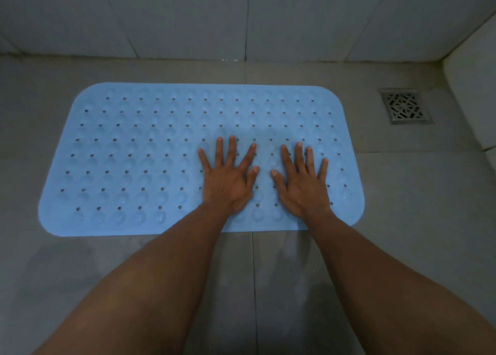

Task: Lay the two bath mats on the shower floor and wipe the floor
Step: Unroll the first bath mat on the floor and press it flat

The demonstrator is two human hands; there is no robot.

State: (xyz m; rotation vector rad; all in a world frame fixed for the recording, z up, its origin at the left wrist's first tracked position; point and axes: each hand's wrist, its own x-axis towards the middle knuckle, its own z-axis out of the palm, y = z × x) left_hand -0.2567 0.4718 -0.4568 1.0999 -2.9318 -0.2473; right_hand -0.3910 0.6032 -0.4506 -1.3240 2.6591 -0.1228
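- Our left forearm [150, 274] and right forearm [375, 274] come in bare from the bottom edge and angle toward each other over the near floor.
- We see the grey tiled shower floor [402, 220] across most of the view, blotched darker and paler close to us.
- We see the pale tiled wall [188, 19] standing along the far side and meeting the floor in a straight joint.
- We see the blue bath mat [134, 153] lying flat on the floor, long side across our view, near the far wall. It has rounded corners, rows of small holes and round bumps.
- A pale ledge [472, 99] rises at the right edge.
- Our left hand [228, 183] lies palm down on the mat's right half, fingers straight and spread, gripping nothing.
- Our right hand [302, 185] lies just beside it, thumbs near but apart. It is equally flat and splayed on the mat and holds nothing.
- A square metal drain grate [405, 106] sits in the floor right of the mat, apart from it, near the ledge.
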